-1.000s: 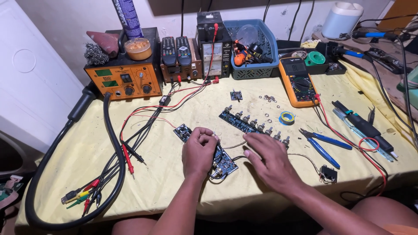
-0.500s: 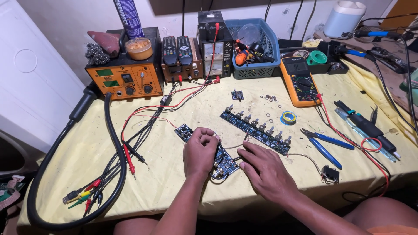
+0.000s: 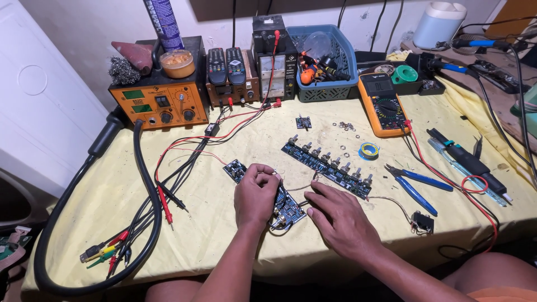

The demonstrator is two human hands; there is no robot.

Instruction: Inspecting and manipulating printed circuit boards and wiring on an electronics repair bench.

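My left hand (image 3: 256, 193) rests on a small blue circuit board (image 3: 239, 170) lying on the yellow table cover, fingers curled over its middle and gripping it. My right hand (image 3: 338, 215) lies flat just to the right of that board, fingers spread, fingertips near its right end and a thin wire. A long dark circuit board (image 3: 327, 162) with a row of knobs lies diagonally just beyond my right hand.
An orange soldering station (image 3: 159, 103), a power supply (image 3: 274, 64), a blue basket (image 3: 327, 61) and an orange multimeter (image 3: 383, 106) stand at the back. Blue-handled pliers (image 3: 417, 184) and red leads (image 3: 464, 184) lie right. Thick black cables (image 3: 145, 184) loop left.
My right hand has slid left and lower, from beside the long board toward the small board's right end. My left hand has stayed on the small board.
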